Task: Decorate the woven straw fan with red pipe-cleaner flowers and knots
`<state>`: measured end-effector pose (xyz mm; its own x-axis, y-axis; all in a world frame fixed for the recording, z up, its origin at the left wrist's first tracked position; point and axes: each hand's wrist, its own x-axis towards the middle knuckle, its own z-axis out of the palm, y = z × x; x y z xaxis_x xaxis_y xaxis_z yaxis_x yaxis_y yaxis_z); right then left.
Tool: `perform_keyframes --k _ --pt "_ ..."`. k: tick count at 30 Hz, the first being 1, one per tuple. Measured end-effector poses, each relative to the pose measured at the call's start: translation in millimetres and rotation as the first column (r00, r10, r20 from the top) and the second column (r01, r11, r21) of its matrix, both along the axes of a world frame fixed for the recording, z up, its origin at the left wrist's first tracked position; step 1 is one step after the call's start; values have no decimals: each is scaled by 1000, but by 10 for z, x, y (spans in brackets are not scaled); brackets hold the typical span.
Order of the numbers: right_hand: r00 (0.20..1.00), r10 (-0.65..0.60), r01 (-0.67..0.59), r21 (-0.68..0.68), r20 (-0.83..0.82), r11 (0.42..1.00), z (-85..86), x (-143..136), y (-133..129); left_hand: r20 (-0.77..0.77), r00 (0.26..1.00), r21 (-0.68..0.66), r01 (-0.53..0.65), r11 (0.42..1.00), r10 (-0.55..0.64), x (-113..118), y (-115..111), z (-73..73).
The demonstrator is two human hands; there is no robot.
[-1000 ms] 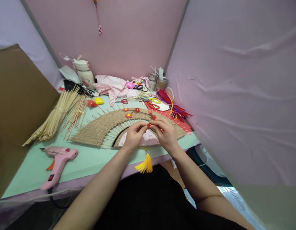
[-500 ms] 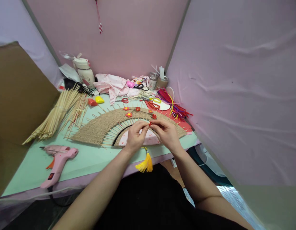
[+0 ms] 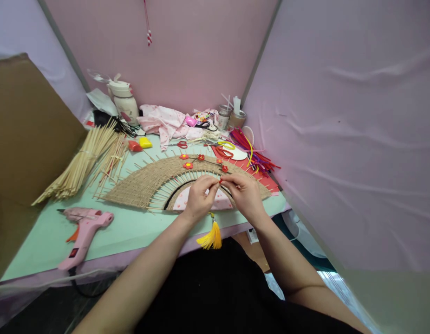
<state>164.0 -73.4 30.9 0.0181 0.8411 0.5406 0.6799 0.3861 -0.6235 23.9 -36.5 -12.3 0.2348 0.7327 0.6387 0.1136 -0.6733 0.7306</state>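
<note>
Between the fingertips of my left hand and my right hand is a small red piece, looking like soft clay; its shape is mostly covered. Both hands are closed in a pinch on it, above the middle of a large fan of woven twine and thin sticks. Several red and orange flowers decorate the fan's upper band along a dark stem. A pink-patterned half circle forms its lower centre, partly behind my hands. A yellow tassel hangs from the bottom over the table edge.
A pink glue gun lies at front left. Behind it are a bundle of sticks and red and yellow clay packs. Scissors, pipe cleaners and a bottle stand or lie farther back. Cardboard borders the left.
My fingers have shifted slightly around the red piece, and less of it shows now. The view has moved a little; the fan and the other things lie as before.
</note>
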Motion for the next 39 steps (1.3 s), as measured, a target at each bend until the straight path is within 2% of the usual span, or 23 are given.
perform_keyframes --k 6,9,11,14,16,21,25,27,29,35,37,39 --pt "996 -29 24 63 78 998 -3 -47 -20 24 1000 -55 8 998 -7 5 -5 9" --pt "1000 2 -2 9 16 1000 22 -22 4 96 994 -177 76 981 -60 5 16 15" --pt "998 54 -55 -60 -21 997 51 15 20 192 972 -298 188 936 -134 7 40 10" --pt "994 102 -107 -114 -43 988 92 59 20 366 902 -414 378 828 -229 15 70 -21" --pt "995 91 -95 -94 -50 991 101 59 3 446 859 -439 455 775 -252 25 79 -48" --pt "997 62 -62 5 -48 998 90 3 -44 556 790 -469 554 687 -257 37 75 -75" --pt "991 100 -101 -11 -88 995 102 7 -53 679 683 -471 687 553 -269 20 55 -24" --pt "990 116 -116 -2 -77 993 111 21 -57 714 652 -480 722 498 -256 9 41 9" --pt "992 120 -118 29 -38 993 114 25 -68 724 647 -498 730 468 -238 3 29 39" --pt "996 59 -67 129 69 989 102 -13 -101 757 638 -524 722 452 -142 -10 9 116" --pt "996 77 -81 119 40 990 117 -3 -93 755 634 -526 738 423 -166 -29 4 140" --pt "989 146 -150 102 37 983 144 31 -74 757 614 -520 773 362 -224 -55 1 156"
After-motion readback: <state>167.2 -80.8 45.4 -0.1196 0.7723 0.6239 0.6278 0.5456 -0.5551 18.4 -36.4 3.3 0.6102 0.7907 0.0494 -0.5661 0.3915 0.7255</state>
